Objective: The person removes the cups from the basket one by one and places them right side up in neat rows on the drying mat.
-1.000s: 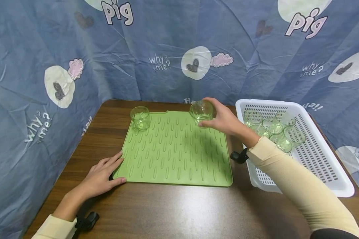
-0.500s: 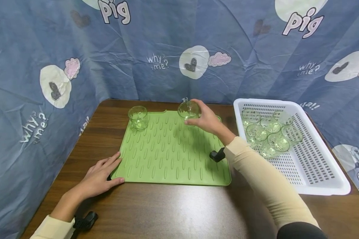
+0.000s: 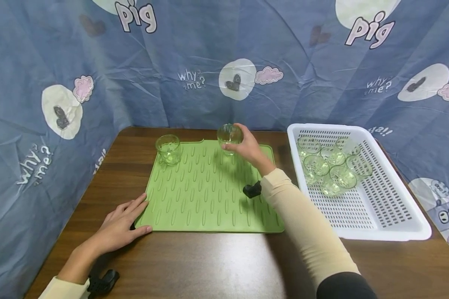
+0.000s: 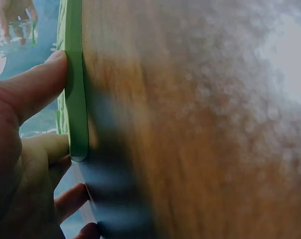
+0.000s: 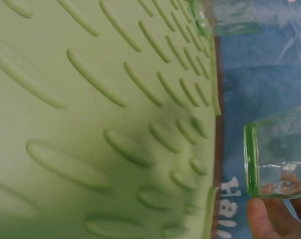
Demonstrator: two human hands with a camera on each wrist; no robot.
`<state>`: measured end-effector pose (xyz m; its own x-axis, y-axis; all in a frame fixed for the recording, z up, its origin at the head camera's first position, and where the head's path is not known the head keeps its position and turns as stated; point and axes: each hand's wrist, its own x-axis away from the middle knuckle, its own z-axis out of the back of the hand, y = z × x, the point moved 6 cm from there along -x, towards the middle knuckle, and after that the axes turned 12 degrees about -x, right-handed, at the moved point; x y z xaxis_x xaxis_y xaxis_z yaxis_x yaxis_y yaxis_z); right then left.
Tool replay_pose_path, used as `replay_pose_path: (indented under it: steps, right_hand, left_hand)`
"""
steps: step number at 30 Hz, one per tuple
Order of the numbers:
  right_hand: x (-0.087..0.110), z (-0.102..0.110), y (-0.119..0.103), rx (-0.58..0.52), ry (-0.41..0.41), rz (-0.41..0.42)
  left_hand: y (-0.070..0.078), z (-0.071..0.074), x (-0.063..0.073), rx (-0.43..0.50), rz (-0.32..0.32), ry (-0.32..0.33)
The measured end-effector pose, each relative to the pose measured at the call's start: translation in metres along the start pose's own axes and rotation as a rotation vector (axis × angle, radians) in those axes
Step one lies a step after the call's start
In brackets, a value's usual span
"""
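My right hand (image 3: 248, 147) grips a clear, green-tinted drinking glass (image 3: 228, 135) over the back of the green ribbed mat (image 3: 198, 195). In the right wrist view a gap separates the base of this glass (image 5: 282, 159) from the mat's surface, and fingertips (image 5: 260, 219) press its side. A second glass (image 3: 169, 150) stands at the mat's back left corner. My left hand (image 3: 119, 226) lies at the mat's front left corner, fingers extended. The left wrist view shows its thumb (image 4: 41, 84) against the mat's edge (image 4: 76, 99).
A white perforated plastic basket (image 3: 420, 226) sits to the right of the mat, with several similar glasses (image 3: 343, 177) grouped toward its back left. The wooden table (image 3: 209, 265) extends in front. A blue printed cloth (image 3: 194, 41) hangs behind and along the left.
My right hand has carried the glass leftward over the mat, away from the basket, slowing in the last half second. The left hand keeps its place at the mat's corner. The view shifts slightly.
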<state>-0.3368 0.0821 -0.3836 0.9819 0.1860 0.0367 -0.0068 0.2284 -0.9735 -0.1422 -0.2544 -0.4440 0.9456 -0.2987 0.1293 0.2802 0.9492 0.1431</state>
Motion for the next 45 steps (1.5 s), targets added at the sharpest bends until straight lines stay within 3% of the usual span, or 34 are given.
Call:
replay_pose_path:
  steps: [14, 30, 45]
  right_hand:
    - [-0.008, -0.016, 0.022, -0.054, 0.015, -0.044]
    - [-0.018, -0.049, 0.016, -0.071, 0.015, -0.027]
    - [-0.025, -0.084, 0.015, -0.091, -0.039, -0.035]
  left_hand:
    - [0.0, -0.002, 0.0, -0.003, 0.005, 0.007]
    - [-0.001, -0.003, -0.001, -0.013, 0.003, 0.019]
    - [-0.001, -0.003, -0.001, 0.0, 0.006, 0.009]
